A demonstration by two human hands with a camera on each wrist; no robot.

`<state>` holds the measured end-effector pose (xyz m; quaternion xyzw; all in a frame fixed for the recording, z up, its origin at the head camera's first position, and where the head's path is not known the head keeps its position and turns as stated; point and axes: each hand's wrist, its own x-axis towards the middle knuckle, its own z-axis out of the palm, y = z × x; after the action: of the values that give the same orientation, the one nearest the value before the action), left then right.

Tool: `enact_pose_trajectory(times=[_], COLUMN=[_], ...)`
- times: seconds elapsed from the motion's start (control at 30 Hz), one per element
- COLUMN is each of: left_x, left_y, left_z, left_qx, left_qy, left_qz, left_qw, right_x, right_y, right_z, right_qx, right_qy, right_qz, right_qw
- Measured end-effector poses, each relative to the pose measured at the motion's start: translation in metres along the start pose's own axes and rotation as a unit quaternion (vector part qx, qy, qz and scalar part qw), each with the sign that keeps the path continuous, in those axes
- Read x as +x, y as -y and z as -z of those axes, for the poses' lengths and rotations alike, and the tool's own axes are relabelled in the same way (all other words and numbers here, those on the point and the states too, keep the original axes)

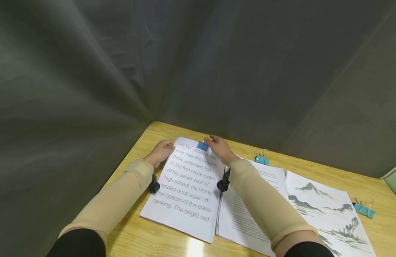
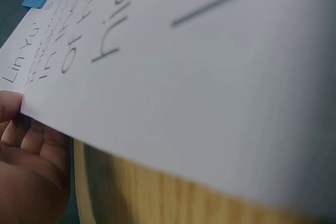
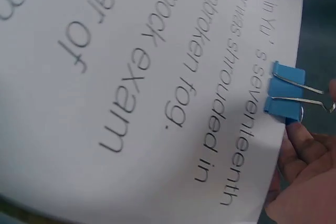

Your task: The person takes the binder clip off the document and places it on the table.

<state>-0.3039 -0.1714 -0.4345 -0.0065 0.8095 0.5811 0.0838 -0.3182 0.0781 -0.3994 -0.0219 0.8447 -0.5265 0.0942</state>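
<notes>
A stack of white sheets (image 1: 185, 178) printed in large text lies at a slant in front of me. My left hand (image 1: 162, 151) pinches its left edge near the top corner, with the thumb (image 2: 9, 105) on the top sheet and curled fingers beneath. At the top edge, a blue binder clip (image 3: 283, 91) bites over the sheets, its wire handles sticking outward. My right hand (image 1: 221, 149) holds this clip, thumb at the handle ends and fingers behind and under it. The right wrist view shows the right hand (image 3: 310, 177) beside the clip, partly cut off by the frame.
To the right lies a stack of small-print pages (image 1: 246, 210) with a teal binder clip (image 1: 262, 160) at its top. Farther right is a landscape painting sheet (image 1: 333, 207), with another teal clip (image 1: 364, 210) beside it. A dark curtain (image 1: 217, 71) rises behind the wooden table (image 1: 127, 228).
</notes>
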Motion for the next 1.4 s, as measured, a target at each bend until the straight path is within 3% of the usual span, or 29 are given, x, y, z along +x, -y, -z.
enact_pose_trajectory(times=[0.2, 0.73, 1.0, 1.4], left_x=[-0.004, -0.006, -0.009, -0.009], left_y=[0.000, 0.003, 0.005, 0.001], left_z=[0.002, 0.000, 0.007, 0.013], left_qx=[-0.001, -0.006, -0.024, -0.038], left_qy=[0.004, 0.006, -0.013, -0.019], left_qz=[-0.007, -0.003, 0.008, 0.005], left_qw=[1.0000, 1.0000, 0.9996, 0.9991], right_x=[-0.001, -0.006, -0.009, -0.011], right_y=[0.001, -0.001, 0.014, 0.033], right_z=[0.006, 0.008, 0.005, 0.008], right_qx=[0.067, 0.074, 0.003, -0.055], right_qy=[0.044, 0.044, 0.048, 0.029], right_qz=[-0.018, 0.027, 0.109, 0.109], right_qw=[0.997, 0.996, 0.993, 0.992])
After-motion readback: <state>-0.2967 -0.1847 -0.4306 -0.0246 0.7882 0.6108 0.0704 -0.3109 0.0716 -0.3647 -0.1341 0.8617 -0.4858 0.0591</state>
